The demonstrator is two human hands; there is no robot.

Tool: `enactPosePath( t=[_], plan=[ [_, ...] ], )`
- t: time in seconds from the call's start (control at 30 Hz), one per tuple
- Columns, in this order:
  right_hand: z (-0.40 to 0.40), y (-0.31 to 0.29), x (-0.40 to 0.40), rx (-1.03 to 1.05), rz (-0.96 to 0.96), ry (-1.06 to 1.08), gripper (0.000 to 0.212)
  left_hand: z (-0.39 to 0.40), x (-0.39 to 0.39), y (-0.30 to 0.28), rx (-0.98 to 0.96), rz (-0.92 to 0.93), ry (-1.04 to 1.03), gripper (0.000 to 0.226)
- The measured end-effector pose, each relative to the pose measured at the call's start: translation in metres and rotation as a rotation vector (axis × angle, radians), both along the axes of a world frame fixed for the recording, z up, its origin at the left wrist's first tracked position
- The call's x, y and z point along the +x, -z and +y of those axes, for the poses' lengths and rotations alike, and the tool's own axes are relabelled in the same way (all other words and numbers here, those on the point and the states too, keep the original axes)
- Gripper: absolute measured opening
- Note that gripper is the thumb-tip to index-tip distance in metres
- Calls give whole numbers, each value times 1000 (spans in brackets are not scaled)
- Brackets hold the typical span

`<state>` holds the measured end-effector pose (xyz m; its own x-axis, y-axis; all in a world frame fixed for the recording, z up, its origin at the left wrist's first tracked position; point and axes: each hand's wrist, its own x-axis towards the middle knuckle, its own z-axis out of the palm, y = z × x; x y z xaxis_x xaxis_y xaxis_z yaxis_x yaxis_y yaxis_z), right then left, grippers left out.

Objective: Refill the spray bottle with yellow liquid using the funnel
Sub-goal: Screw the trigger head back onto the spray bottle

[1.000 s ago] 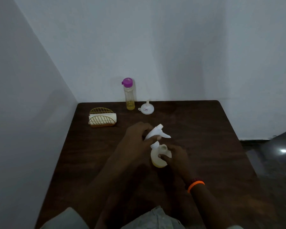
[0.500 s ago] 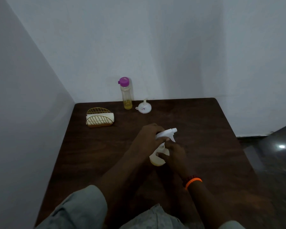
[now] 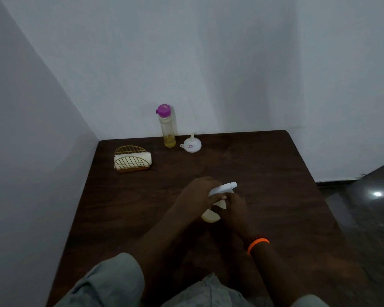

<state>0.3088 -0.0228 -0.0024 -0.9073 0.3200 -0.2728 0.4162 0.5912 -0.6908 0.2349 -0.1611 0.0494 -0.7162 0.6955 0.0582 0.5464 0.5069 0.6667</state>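
- While twisting at the trigger head point(image 3: 223, 189) of the spray bottle point(image 3: 211, 214), kept both hands together on it near the middle of the table point(image 3: 275, 173)
- Left hand point(image 3: 197, 193): wrapped over the white trigger head, fingers curled round it
- Right hand point(image 3: 232, 207): gripped the neck and body of the pale bottle from the right side, with an orange wristband point(image 3: 258, 244) on this wrist
- Compared with one second before: nozzle turned from pointing to the right and a little toward the camera to pointing right and away, so seemingly unscrewed by part of a turn
- Still not lifted off; cannot tell how much thread remained, because hidden by the fingers
- Meaning for the task, as a judgement: opening step in progress, pouring not yet started
- Far edge of the table: refill bottle point(image 3: 167, 127) with purple cap and some yellow liquid at the bottom, upright, untouched
- Just beside it on the right: white funnel point(image 3: 192, 144), resting with spout up, not yet in use
- Well apart on the left: gold wire holder point(image 3: 132, 159) with a folded cloth inside
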Motion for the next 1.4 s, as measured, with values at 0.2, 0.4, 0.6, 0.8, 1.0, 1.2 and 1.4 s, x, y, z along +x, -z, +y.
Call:
enactPosePath(
  t=[0.2, 0.4, 0.6, 0.8, 1.0, 1.2, 1.4],
  plan=[
    [-2, 2, -1, 6, -12, -79, 41, -6, 2, 4, 5, -20, 13, 33],
    [-1, 0, 2, -8, 69, -53, 29, -5, 2, 2, 32, -85, -35, 36],
    [0, 3, 4, -22, 82, -53, 36, -2, 2, 14, 165, -135, -24, 48],
    [-2, 4, 4, -8, 102, -51, 29, 7, 9, 21, 209, -153, -147, 59],
    [-2, -3, 5, -13, 141, -67, 21, -2, 13, 29, 250, -126, -270, 49],
    [-1, 1, 3, -11, 118, -53, 28, -17, 13, 28, 270, -126, -209, 49],
    [-3, -1, 5, -10, 135, -56, 26, -4, 14, 27, 268, -114, -205, 54]
  ],
)
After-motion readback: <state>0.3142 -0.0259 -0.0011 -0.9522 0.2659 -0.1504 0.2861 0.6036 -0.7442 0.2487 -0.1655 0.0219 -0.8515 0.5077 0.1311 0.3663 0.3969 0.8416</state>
